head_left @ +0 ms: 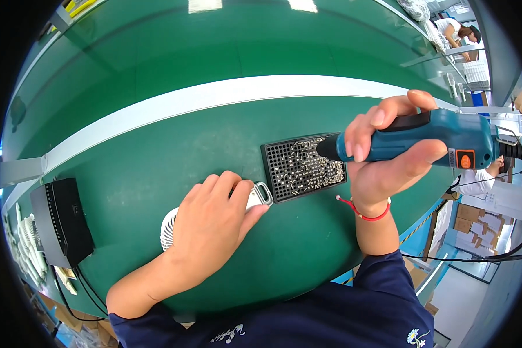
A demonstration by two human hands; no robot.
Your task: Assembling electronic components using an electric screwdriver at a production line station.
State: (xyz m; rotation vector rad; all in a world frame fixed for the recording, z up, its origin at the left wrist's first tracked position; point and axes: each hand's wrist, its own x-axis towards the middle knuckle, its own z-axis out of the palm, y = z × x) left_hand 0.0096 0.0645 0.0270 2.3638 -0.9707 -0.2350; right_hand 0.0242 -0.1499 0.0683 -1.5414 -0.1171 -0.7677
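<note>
My right hand (388, 153) grips a teal electric screwdriver (441, 139), its black tip pointing left over a black perforated screw tray (284, 174) that holds several small silver screws. My left hand (211, 223) lies flat on a small white fan (169, 227) on the green table, fingers spread over it. The fan's silver loop handle (263, 193) sticks out past my fingertips and touches the tray's left edge. Most of the fan is hidden under my hand.
A black box-shaped device (64, 220) with cables sits at the table's left edge, beside several white parts (29, 249). A white stripe (214, 98) crosses the green table (156, 162). Other people (458, 32) work at the far right.
</note>
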